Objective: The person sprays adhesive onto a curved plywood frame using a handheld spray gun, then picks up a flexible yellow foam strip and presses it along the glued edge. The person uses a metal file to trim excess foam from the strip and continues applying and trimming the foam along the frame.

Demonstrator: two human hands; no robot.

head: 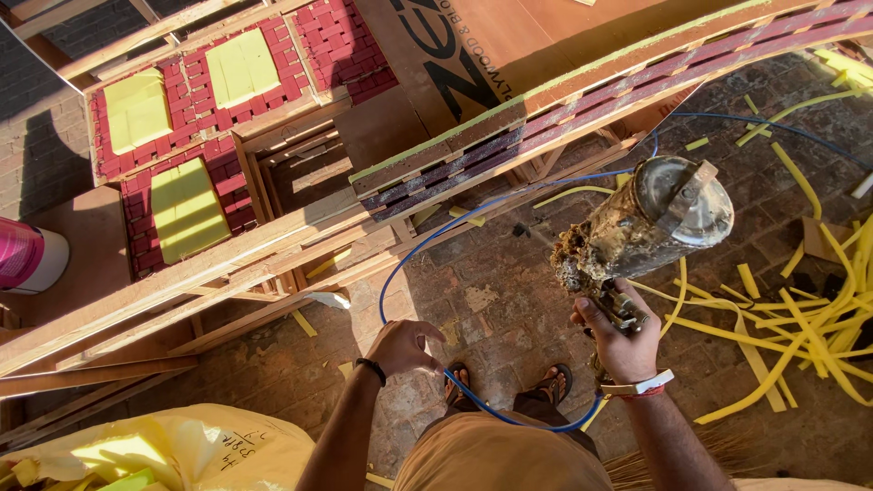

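My right hand (620,335) grips the handle of a spray gun (650,218) whose metal cup is crusted with dried glue and tilted up to the right. A thin blue air hose (427,250) loops from the gun's base past my sandalled feet and up under the frames. My left hand (400,345), a dark band at its wrist, holds that hose with curled fingers near the floor. Ahead lies a long wooden frame (582,91) edged with purple webbing and a thin green foam strip.
A wooden furniture frame (227,109) with red webbing and yellow-green foam pads lies at upper left. Yellow foam strips (800,318) litter the brick floor on the right. A yellow sack (182,445) sits at lower left, a pink-and-white container (32,259) at far left.
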